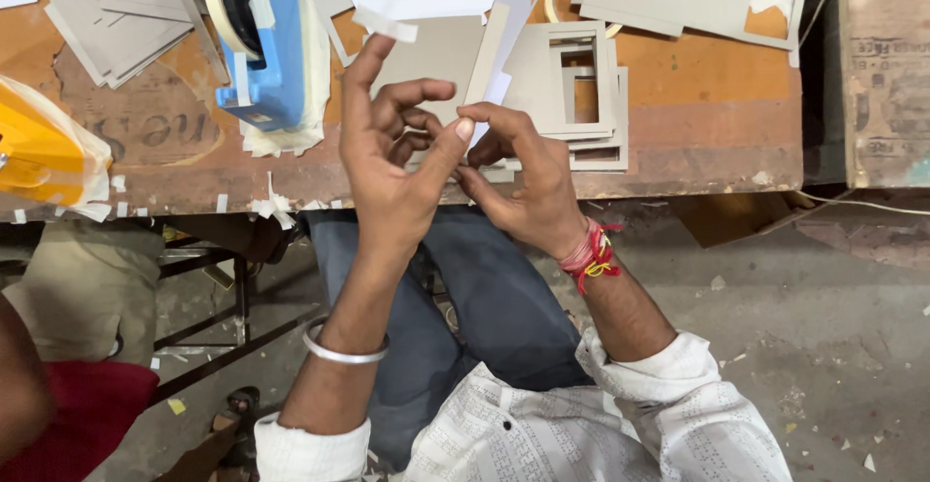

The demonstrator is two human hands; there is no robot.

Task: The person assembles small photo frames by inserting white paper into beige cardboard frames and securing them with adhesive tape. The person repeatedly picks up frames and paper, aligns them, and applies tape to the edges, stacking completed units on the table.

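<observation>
My left hand [392, 172] is raised over the front edge of the wooden table [707, 124], its index finger pointing up with a small piece of white tape [385, 25] stuck to the tip. The thumb of that hand meets the fingertips of my right hand [528, 186]. My right hand's fingers pinch the lower end of a narrow white strip [496, 65] that runs up across the grey card pieces. A flat grey card [436, 56] lies just behind both hands.
A blue tape dispenser [257, 46] stands at the back left. A stack of grey card frames [572, 85] lies right of my hands, loose grey cards [107, 17] far left. A yellow bagged object [39, 153] sits at the left edge. Another person's red-clothed leg [77, 414] is lower left.
</observation>
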